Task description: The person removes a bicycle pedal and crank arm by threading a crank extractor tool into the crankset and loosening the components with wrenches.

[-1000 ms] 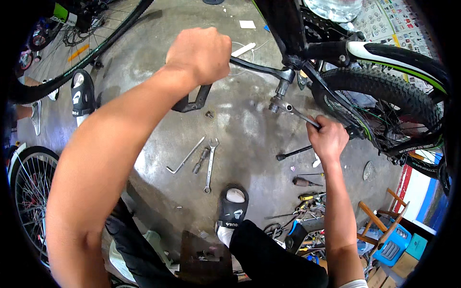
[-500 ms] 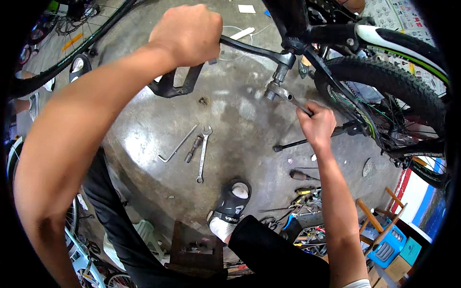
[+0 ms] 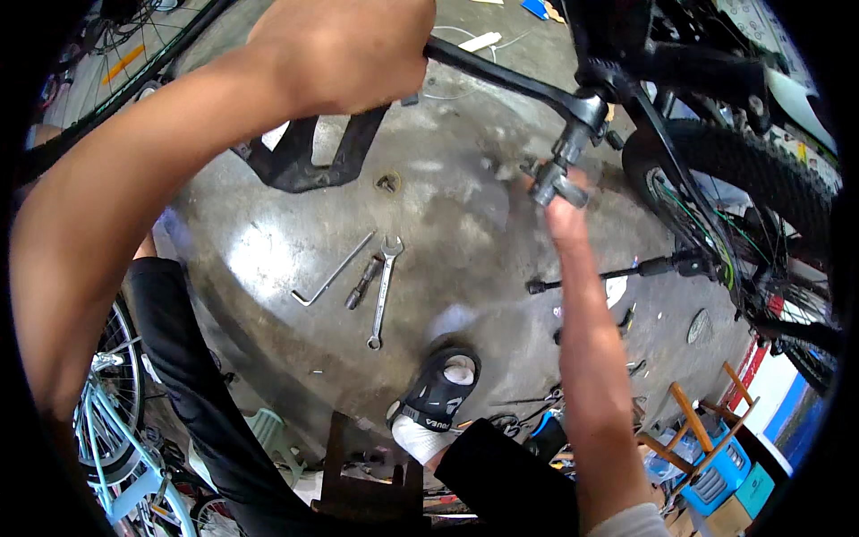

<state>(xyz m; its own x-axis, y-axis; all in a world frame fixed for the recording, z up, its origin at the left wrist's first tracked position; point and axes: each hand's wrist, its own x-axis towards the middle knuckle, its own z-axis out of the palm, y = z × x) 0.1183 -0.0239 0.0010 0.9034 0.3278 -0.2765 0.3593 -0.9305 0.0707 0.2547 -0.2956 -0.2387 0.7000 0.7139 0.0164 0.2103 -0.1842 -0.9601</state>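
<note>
At the top, my left hand is closed around the pedal end of a black crank arm. Below that fist hangs a black platform pedal. A metal crank puller sticks out of the crank's other end, near the bike frame. My right hand is just under the puller, its fingers partly hidden and slightly blurred. It grips a wrench set on the puller; most of the handle is out of sight.
On the concrete floor lie an L-shaped hex key, a dark socket tool and a combination wrench. A kickstand juts out at right. My sandalled foot, a wooden stool and a light-blue bicycle are lower down.
My right hand has swung the wrench from the right of the puller to beneath it. The left fist stays on the crank arm. The bike now appears larger and farther right.
</note>
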